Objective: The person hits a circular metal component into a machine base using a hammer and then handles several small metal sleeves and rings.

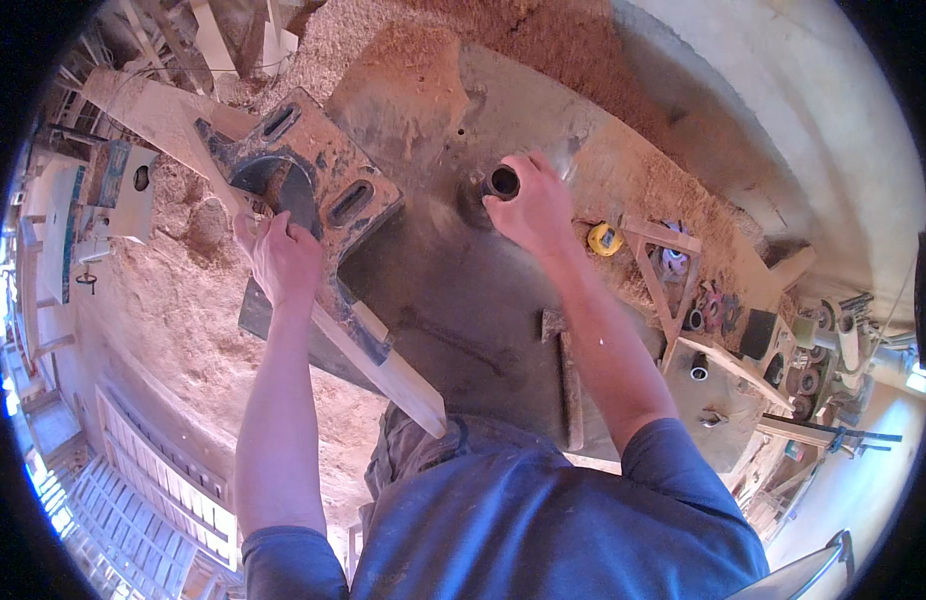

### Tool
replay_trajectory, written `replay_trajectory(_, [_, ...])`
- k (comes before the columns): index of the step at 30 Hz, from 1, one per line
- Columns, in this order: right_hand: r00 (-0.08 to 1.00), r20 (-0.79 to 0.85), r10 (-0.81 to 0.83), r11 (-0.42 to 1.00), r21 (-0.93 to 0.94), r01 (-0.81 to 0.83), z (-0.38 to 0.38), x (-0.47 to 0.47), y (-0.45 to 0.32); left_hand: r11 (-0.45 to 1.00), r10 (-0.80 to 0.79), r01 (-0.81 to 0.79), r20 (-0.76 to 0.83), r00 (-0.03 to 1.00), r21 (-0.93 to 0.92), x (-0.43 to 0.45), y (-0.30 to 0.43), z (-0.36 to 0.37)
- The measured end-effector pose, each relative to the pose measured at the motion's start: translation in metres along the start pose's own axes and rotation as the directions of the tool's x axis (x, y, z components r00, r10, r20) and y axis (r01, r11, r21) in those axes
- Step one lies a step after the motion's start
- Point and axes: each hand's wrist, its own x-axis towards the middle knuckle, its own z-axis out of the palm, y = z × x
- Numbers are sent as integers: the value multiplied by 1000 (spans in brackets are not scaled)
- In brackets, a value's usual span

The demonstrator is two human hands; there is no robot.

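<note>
My right hand curls around a dark hollow metal sleeve, which stands over a round opening in the steel machine table. My left hand grips the edge of a heavy cast fence at its curved central opening. That fence sits askew across the table's left side and has two long slots. Pale wooden boards are fixed along its near face, one of them pointing toward my waist. My fingers partly hide what lies inside the opening.
A hammer lies by my right forearm. Right of it are a yellow tape measure, a wooden triangular frame, and loose metal rings. Sawdust covers the table's far side. Another machine with a handwheel stands left.
</note>
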Motion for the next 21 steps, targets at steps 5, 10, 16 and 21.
replay_trajectory(5, [994,28,104,994,-40,-102,9,-1,1,999,-21,22,23,999,-35,1,3,-1])
replay_trajectory(10, [987,-68,146,989,0,-146,27,-10,2,999,-40,40,18,999,-16,0,3,-4])
replay_trajectory(16, [980,-88,176,983,57,-172,29,-16,4,1000,1,-2,-12,1000,-6,2,2,0])
replay_trajectory(21, [966,-6,260,966,11,-259,20,-15,0,976,190,-179,-83,978,124,17,-51,65])
